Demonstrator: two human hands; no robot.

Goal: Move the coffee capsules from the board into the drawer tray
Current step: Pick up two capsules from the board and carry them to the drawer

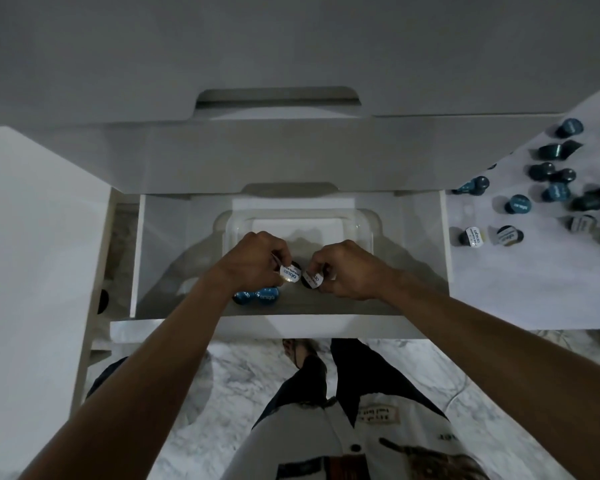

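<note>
A: Head view, item one: the left hand (255, 259) is pinching a white-lidded capsule (289, 273) over the open drawer (444, 237).

B: Item two?

A: The right hand (343, 268) is gripping a second capsule (313, 279), fingers curled round it; the two capsules are hanging almost touching above the clear tray (229, 230).

B: Items already stowed?

A: Two blue capsules (257, 295) are lying side by side under the left wrist; whether inside the tray, cannot tell.

B: Remaining stock?

A: Loose capsules (534, 195) are sitting scattered on the white board (499, 271) at the right, well apart from the hands.
</note>
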